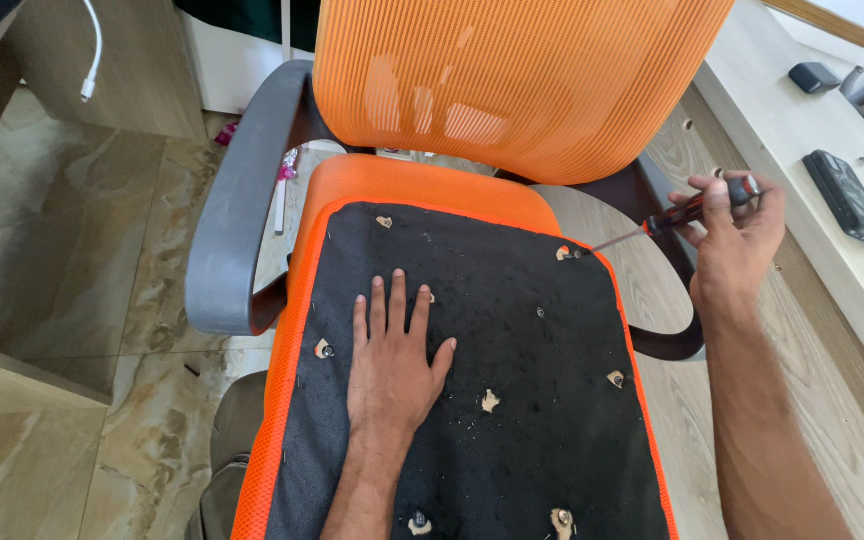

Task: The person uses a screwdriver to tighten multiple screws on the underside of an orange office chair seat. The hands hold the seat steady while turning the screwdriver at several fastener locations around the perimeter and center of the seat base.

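Observation:
An orange mesh office chair lies with the black fabric underside of its seat facing up. My left hand rests flat on that black fabric, fingers spread, holding nothing. My right hand grips a red-and-black screwdriver at the right. The thin shaft slants down to the left, and its tip sits at a torn hole near the seat's upper right corner. Several other small torn holes with screws dot the black fabric.
The orange mesh backrest rises behind the seat. A grey armrest curves on the left, a dark one on the right. A pale wooden panel at right carries two dark devices. Marbled tile floor lies to the left.

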